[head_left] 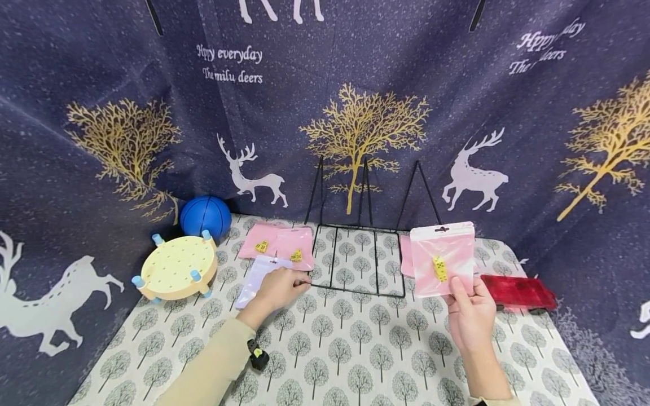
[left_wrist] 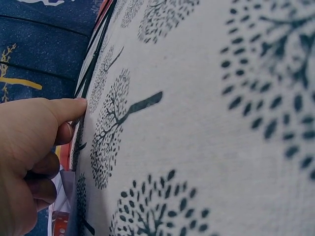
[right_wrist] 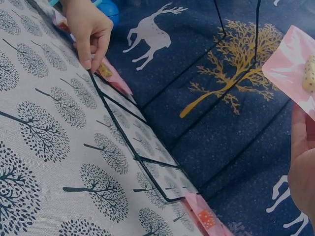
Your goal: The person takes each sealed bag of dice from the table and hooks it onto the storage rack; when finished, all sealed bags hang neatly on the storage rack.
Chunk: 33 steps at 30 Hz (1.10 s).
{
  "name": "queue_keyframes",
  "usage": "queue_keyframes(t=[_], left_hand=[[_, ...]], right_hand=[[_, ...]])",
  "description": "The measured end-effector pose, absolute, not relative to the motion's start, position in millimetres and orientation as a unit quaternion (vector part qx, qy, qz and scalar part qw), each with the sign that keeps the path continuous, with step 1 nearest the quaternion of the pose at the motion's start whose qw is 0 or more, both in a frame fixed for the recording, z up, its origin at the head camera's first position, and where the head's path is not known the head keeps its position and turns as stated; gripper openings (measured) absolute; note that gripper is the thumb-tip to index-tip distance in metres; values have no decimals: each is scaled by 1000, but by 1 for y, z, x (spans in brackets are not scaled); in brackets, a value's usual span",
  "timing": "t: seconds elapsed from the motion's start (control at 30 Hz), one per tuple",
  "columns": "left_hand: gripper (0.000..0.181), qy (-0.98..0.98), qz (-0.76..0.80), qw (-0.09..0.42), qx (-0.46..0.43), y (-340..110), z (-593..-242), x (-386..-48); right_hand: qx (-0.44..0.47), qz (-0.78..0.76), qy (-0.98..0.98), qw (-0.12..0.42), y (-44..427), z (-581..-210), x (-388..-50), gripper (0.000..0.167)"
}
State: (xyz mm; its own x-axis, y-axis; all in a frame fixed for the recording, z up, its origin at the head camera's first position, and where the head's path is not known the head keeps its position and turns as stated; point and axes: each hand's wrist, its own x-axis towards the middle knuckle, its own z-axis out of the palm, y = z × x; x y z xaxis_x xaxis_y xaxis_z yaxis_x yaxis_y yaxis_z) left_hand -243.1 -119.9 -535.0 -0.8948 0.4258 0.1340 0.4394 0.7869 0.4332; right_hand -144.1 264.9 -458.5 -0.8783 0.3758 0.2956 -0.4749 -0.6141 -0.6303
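My left hand (head_left: 281, 288) pinches the near left corner of a black wire rack (head_left: 355, 291). The right wrist view also shows its thumb and finger at that corner (right_wrist: 90, 72). My right hand (head_left: 472, 316) holds up a clear-fronted pink zip bag (head_left: 424, 268) by its lower right corner, with yellow dice (head_left: 439, 269) inside. A pale purple bag (head_left: 251, 279) lies under and beside my left hand. Just behind it are two pink bags (head_left: 256, 235), (head_left: 285, 239) with yellow dice. Another pink bag (head_left: 407, 256) is partly hidden behind the held one.
Left of the bags stands a cream pegged toy stool (head_left: 178, 265) with light blue legs, before a blue ball (head_left: 205, 217). A red toy vehicle (head_left: 518, 290) sits at the right edge. Deer-printed dark cloth (head_left: 325, 67) hangs behind the tree-patterned tablecloth (head_left: 340, 361).
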Motion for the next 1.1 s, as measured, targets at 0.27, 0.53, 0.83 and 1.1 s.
queue_keyframes(t=[0.27, 0.53, 0.83, 1.1], left_hand=[[16, -945, -231, 17, -229, -120, -537, -240], [16, -945, -234, 16, -227, -119, -541, -239], [15, -946, -227, 21, -229, -119, -539, -240], [15, -946, -231, 20, -227, -119, -536, -241]], right_hand=[[24, 872, -419, 250, 264, -461, -143, 13], [-14, 805, -533, 260, 265, -465, -144, 12], [-8, 683, -675, 279, 270, -461, -150, 15], [-30, 657, -701, 275, 272, -456, -161, 15]])
